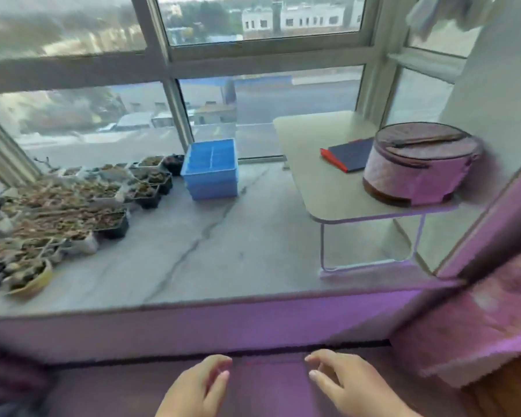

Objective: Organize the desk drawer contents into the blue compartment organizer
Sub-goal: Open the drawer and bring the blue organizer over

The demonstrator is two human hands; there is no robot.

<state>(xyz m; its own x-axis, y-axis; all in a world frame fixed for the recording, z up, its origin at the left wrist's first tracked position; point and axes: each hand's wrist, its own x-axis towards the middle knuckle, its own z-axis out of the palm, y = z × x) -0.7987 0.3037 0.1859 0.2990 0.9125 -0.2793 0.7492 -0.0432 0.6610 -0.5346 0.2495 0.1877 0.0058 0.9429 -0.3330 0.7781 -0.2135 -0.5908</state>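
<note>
Both hands hang empty with loosely spread fingers, left hand (197,386) and right hand (346,383) low by the ledge; the blue compartment organizer (210,170) sits well away against the window, beside the plant trays (73,212); a careless reach could topple those.

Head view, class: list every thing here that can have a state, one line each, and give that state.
blue compartment organizer: upright on the sill, compartments look empty.
round pink case: lid closed, on the small folding table.
notebook: closed, flat on the table beside the case.
plant trays: upright, plants look dried.
left hand: open, holding nothing.
right hand: open, holding nothing.
</note>
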